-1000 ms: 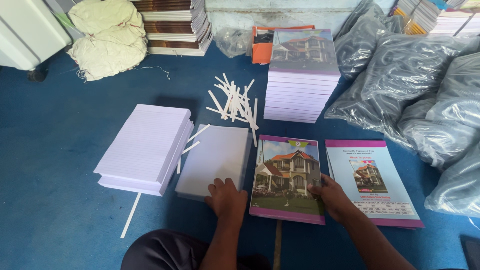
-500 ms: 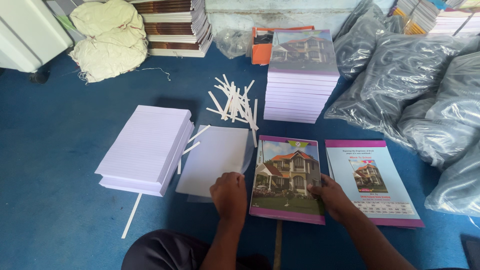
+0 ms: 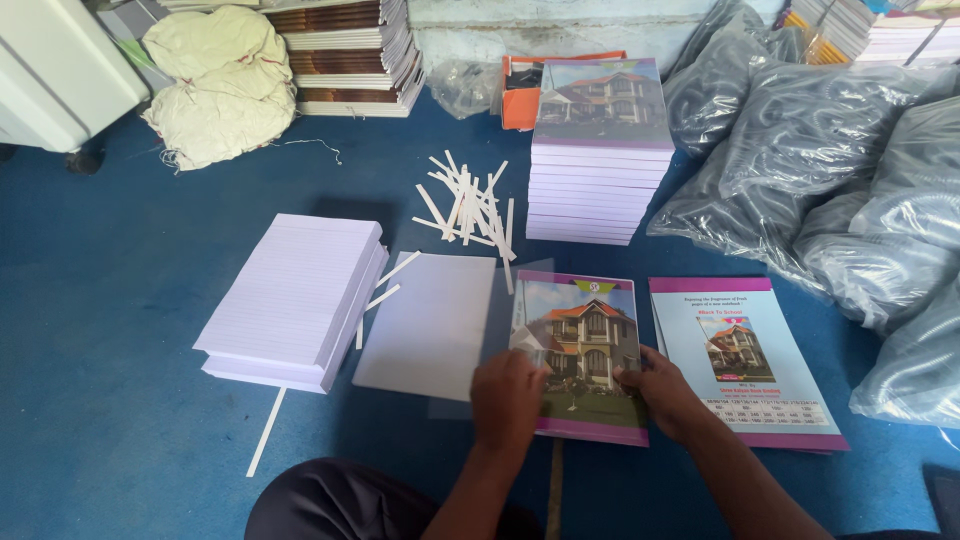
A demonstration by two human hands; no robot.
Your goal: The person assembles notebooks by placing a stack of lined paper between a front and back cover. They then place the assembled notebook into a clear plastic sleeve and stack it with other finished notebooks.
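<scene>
A blue floor carries everything. Under both hands lies a house-picture cover; just right, a second printed cover; left, a white sheet and ruled-paper stack. Beyond lie white strips, a notebook stack and grey plastic bags.

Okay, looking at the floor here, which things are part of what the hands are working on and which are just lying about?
In hand:
left hand on the clear plastic sheet
right hand on the house-picture cover
white sheet pile
back-cover sheet

Lying about:
ruled paper stack
white strips
finished notebook stack
grey plastic bags
cloth bundle
</scene>
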